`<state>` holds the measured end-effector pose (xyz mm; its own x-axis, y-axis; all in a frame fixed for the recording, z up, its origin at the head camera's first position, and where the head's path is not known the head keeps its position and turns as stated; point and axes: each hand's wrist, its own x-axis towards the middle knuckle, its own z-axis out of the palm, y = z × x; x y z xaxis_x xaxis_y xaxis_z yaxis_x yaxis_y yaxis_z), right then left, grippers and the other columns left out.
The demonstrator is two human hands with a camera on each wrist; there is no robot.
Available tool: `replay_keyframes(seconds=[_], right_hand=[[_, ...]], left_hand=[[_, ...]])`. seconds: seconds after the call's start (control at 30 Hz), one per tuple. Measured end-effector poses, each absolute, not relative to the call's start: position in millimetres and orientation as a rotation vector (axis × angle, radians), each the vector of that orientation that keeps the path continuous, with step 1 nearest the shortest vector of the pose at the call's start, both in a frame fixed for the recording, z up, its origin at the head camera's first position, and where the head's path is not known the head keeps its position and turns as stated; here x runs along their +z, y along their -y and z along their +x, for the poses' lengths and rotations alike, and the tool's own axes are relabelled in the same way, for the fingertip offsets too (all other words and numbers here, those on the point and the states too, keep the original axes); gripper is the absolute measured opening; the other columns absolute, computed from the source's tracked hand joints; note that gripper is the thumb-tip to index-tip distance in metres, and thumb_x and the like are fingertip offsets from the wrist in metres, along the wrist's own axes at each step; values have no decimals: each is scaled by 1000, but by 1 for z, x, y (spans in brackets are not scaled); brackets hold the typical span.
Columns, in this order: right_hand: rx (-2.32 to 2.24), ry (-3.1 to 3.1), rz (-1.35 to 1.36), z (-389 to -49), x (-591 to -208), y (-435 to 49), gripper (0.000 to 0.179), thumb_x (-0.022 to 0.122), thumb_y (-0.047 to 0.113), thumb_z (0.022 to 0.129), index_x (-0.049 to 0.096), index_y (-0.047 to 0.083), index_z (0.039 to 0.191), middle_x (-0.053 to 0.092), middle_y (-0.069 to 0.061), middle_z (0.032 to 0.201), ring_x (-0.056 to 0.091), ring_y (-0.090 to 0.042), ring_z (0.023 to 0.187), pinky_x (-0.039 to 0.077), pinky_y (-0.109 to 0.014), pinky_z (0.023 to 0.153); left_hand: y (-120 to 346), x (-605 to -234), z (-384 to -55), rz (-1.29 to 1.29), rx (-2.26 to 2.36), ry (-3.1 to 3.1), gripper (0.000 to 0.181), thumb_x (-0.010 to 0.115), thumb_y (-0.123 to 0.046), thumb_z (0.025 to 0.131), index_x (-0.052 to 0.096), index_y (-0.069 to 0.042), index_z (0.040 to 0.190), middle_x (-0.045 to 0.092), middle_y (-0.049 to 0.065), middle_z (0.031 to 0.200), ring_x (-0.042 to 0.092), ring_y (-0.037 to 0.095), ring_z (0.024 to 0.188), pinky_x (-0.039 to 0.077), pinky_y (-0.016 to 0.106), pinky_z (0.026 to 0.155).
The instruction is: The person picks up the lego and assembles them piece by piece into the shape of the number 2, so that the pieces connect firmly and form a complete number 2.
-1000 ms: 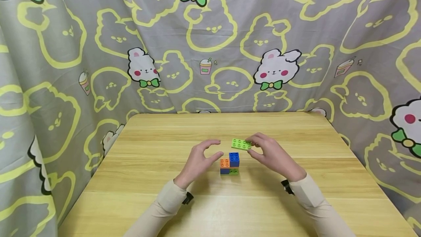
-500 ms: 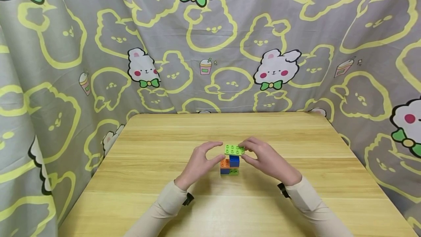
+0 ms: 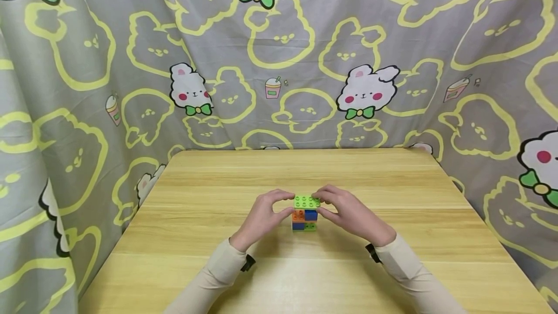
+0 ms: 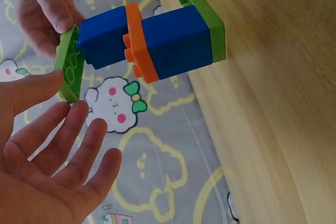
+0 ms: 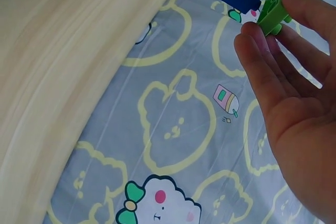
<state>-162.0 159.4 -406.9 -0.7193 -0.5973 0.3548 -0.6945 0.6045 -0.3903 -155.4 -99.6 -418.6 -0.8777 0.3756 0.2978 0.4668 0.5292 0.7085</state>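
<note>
A flat light-green building brick (image 3: pixel 307 202) with studs lies over the top of a small stack. My right hand (image 3: pixel 355 214) pinches its right end between thumb and fingers. At the left end, my left hand (image 3: pixel 261 214) holds it with thumb and index finger; the other fingers are spread in the left wrist view. Below it are an upper blue brick (image 4: pixel 105 36), a flat orange brick (image 4: pixel 139 45), a lower blue brick (image 4: pixel 177 41) and a green base brick (image 4: pixel 207 22). The green top brick is at the upper blue brick's studs; whether it is seated is unclear.
The stack stands on a wooden table (image 3: pixel 209 173), near its middle. A grey curtain (image 3: pixel 244 125) with yellow outlines and white rabbits hangs behind and along the sides. Dark wrist straps (image 3: pixel 247 262) show under the sleeves.
My right hand has brought the green top brick left and down onto the stack. My left hand has barely moved, and its thumb and index finger now meet the brick's left end.
</note>
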Motion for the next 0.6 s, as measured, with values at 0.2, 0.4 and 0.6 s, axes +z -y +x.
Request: replay_keyframes(seconds=[0.2, 0.4, 0.6], right_hand=[[769, 2643, 1091, -162, -410, -157, 29, 72, 19, 97, 70, 10, 125, 66, 0, 119, 70, -18, 102, 59, -34, 84], [779, 2634, 1092, -163, -414, -156, 27, 73, 19, 97, 70, 12, 123, 66, 2, 118, 69, -18, 99, 59, -35, 84], [828, 2644, 1091, -163, -415, -156, 26, 71, 19, 98, 69, 12, 123, 66, 1, 118, 70, -20, 99, 59, -37, 85]], left_hand=[[101, -421, -156, -730, -1277, 2656, 30, 75, -15, 94, 73, -8, 124, 72, 6, 124, 66, 24, 119, 52, 47, 103], [103, -423, -156, -725, -1303, 2671, 30, 75, -15, 94, 73, -8, 123, 72, 6, 123, 65, 25, 120, 51, 49, 103], [104, -425, -157, -722, -1319, 2677, 29, 75, -16, 94, 73, -9, 122, 72, 6, 122, 66, 26, 118, 52, 50, 101]])
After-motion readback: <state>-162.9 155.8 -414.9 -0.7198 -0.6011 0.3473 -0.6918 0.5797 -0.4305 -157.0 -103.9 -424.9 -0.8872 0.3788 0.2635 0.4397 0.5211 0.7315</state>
